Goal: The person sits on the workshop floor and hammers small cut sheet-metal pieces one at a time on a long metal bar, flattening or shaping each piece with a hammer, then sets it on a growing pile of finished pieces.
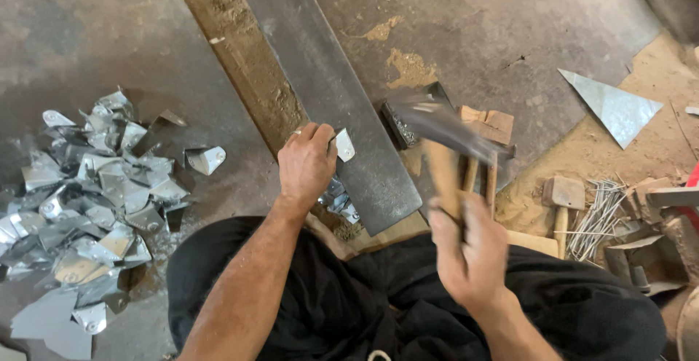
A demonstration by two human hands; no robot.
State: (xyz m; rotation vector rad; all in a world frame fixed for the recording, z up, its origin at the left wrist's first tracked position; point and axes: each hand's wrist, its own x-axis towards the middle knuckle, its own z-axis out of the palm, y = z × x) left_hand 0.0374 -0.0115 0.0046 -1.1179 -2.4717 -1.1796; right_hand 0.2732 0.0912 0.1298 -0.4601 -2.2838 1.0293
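My left hand (306,163) pinches a small shiny sheet-metal piece (344,145) flat against a long dark steel bar (320,77) that runs away from me across the floor. My right hand (470,248) grips the wooden handle of a hammer (444,131). The hammer is blurred by motion and raised to the right of the bar, its dark head above the bar's near end. Both forearms reach out over my dark-clothed lap.
A heap of cut, bent metal pieces (87,201) lies on the floor at left. A few more pieces (336,202) sit under the bar. At right are a wooden mallet (562,201), a bundle of nails (598,215), wood blocks (488,124) and a triangular metal offcut (615,106).
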